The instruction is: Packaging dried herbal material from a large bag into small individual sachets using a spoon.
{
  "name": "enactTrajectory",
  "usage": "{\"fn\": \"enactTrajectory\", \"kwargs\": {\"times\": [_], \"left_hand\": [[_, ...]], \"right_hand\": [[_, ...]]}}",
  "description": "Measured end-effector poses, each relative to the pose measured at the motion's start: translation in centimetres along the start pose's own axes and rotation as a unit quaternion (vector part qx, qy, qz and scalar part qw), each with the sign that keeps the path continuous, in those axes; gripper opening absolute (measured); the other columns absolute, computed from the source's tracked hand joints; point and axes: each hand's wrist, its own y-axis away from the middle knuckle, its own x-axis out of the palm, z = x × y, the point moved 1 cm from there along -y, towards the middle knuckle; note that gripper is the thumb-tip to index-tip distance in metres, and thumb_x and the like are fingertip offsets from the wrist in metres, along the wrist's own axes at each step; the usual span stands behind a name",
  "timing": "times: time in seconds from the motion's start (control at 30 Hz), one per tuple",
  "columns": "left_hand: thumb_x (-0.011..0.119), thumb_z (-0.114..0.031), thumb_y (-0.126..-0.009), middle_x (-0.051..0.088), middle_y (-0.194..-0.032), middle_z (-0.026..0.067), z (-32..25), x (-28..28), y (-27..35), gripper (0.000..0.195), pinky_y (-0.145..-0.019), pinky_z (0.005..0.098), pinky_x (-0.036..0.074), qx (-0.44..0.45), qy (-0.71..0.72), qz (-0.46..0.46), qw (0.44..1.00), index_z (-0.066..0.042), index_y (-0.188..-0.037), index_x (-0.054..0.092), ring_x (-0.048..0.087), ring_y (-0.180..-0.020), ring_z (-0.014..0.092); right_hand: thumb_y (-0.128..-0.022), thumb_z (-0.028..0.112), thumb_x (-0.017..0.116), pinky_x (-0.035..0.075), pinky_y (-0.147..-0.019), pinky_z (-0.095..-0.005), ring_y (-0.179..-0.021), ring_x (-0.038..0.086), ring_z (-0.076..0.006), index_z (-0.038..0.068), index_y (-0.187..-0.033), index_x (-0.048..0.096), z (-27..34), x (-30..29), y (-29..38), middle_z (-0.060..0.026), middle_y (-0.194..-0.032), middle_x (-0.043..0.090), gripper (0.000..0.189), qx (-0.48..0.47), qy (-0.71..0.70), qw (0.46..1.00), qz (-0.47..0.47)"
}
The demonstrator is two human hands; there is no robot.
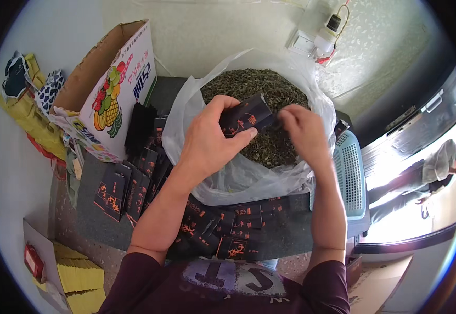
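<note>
My left hand [206, 147] grips a small black packet [247, 114] with orange print, tilted above an opened clear plastic bag [228, 184]. Dried, dark green-brown leaves [251, 80] fill the bag. At the packet's right end is my right hand [306, 135], its fingers curled and blurred by motion. Whether anything is between those fingers is hidden. More black packets [111, 194] stand leaning together left of the bag. Others lie flat as overlapping packets [237, 248] between the bag and my body.
A tall open cardboard box [106, 98] with printed fruit stands at the left of the dark tabletop [98, 176]. A light-blue plastic basket [351, 176] sits right of the bag. Yellow stacks [80, 274] are at lower left. Beyond a doorway at right is a person [412, 176].
</note>
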Motion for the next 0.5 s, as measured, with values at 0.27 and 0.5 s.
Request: {"fn": "enactTrajectory", "kwargs": {"times": [0.27,0.5], "left_hand": [[0.082,-0.022,-0.075,0.068,-0.101,0.0165,0.3,-0.3,-0.3,0.051,-0.083,0.0383,0.052,-0.006,-0.005,0.014,1.0,0.0,-0.115,0.058,0.068,-0.092,0.029],[0.081,-0.023,-0.075,0.068,-0.102,0.0171,0.0,-0.3,-0.2,0.051,-0.085,0.0396,0.052,-0.023,-0.021,0.021,0.999,-0.001,-0.116,0.058,0.068,-0.094,0.031]], "right_hand": [[-0.1,0.025,0.056,0.041,-0.052,-0.0197,-0.06,0.054,-0.0042,0.005,-0.098,0.069,-0.8,-0.4,-1.9,0.0026,-0.071,0.06,0.024,0.153,-0.265,0.952,0.025],[-0.102,0.027,0.055,0.041,-0.052,-0.0201,-0.058,0.053,-0.0046,0.005,-0.101,0.068,-0.7,-3.6,-2.3,0.0028,-0.073,0.059,0.025,0.125,-0.336,0.933,0.019]]}}
